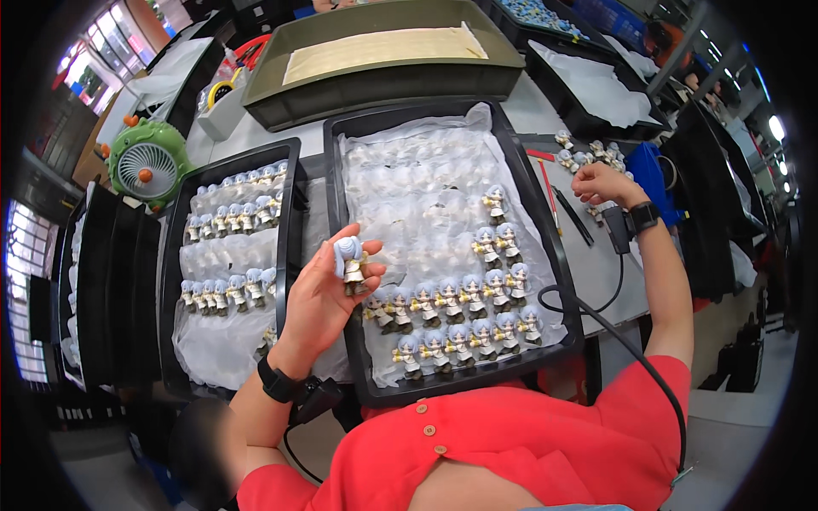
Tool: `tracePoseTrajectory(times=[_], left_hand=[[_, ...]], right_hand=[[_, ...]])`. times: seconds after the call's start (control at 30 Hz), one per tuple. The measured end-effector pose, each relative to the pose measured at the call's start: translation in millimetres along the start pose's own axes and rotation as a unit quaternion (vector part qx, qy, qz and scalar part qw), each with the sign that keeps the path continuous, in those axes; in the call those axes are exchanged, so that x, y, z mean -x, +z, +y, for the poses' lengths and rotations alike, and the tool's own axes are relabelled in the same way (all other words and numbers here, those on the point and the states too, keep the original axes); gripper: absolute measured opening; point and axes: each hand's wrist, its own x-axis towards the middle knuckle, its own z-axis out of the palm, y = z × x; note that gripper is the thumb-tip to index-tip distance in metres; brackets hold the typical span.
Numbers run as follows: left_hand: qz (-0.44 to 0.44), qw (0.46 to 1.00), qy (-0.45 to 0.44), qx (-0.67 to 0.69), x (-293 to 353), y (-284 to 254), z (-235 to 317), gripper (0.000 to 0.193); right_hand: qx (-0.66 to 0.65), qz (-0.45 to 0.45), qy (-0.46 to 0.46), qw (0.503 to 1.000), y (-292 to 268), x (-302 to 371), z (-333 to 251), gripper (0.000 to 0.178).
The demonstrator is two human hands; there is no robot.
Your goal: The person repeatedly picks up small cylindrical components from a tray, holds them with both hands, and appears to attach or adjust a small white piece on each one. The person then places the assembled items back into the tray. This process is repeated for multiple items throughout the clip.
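My left hand (313, 300) holds up a small figurine (349, 262) with pale blue hair and a white outfit, over the left edge of the middle black tray (469, 381). Rows of similar figurines (460, 341) lie in that tray on white sheeting, filling its near part and a few places on its right side. My right hand (607, 184) is over the table right of the tray, its fingers curled together beside a loose cluster of figurines (581, 158). What those fingers hold, if anything, is hidden.
A second black tray (173, 272) with figurines stands left, near a green fan (146, 166). An olive tray (383, 100) sits at the back. Between the middle tray and a blue container (653, 175) lie a black pen-like tool (574, 218) and a red-ended tool (549, 183). A black cable (615, 334) crosses the tray's edge.
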Motion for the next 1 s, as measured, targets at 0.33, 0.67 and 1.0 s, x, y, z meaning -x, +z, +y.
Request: tracePoseTrajectory(times=[0.33,0.67,1.0], left_hand=[[-0.033,0.998,-0.004,0.047,1.0,-4.8,1.5,0.047],[-0.022,0.995,0.073,0.058,10.1,-1.3,17.1,0.047],[-0.019,0.995,0.073,0.067,5.0,-6.5,13.8,0.047]], right_hand=[[0.204,0.082,-0.083,0.972,27.9,-28.0,44.9,0.019],[-0.311,0.037,-0.362,0.878,65.6,95.0,-183.1,0.034],[-0.103,-0.222,-0.42,0.874,194.0,90.8,-209.6,0.047]])
